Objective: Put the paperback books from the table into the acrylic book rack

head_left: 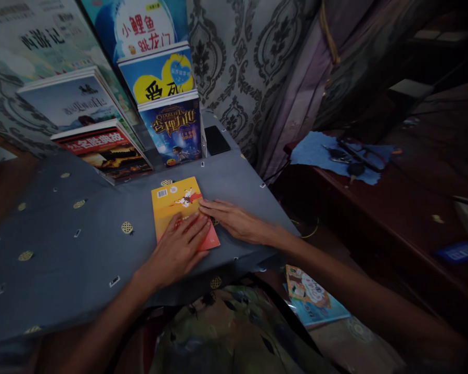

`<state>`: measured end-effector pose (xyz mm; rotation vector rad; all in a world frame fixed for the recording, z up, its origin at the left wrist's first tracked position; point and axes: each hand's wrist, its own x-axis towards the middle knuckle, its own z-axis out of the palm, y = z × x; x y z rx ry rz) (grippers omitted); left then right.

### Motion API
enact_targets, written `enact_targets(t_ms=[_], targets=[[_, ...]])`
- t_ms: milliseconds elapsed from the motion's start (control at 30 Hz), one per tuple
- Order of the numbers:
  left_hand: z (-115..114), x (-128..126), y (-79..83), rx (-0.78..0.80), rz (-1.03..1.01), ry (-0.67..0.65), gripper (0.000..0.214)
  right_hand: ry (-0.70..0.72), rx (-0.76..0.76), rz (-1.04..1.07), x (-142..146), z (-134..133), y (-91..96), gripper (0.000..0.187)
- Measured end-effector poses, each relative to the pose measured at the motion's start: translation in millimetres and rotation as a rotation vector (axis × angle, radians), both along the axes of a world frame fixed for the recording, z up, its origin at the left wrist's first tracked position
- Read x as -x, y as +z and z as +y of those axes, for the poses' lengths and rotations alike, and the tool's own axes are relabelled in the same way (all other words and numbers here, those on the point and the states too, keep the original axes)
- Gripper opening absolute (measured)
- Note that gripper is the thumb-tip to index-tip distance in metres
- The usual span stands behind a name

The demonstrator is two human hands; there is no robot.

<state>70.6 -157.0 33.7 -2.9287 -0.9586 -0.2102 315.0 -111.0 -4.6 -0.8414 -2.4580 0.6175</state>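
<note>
A thin yellow-and-red book lies flat, back cover up, on the grey patterned cloth of the table. My left hand rests flat on the book's near half, fingers stretched out and spread. My right hand lies flat beside the book's right edge, fingertips touching it, fingers extended. Neither hand grips anything.
Several books stand propped in rows at the back: a dark blue one, a red-and-black one, a yellow-blue one. A black phone lies behind. Low on the right lie more books. A dark wooden bench holds a blue cloth.
</note>
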Motion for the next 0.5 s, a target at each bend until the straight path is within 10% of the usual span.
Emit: enact_targets(t_ms=[500], targets=[[-18.1, -4.6, -17.6, -0.159, -0.141, 0.031, 0.041, -0.008, -0.046, -0.105, -2.0, -28.0, 6.4, 0.071]])
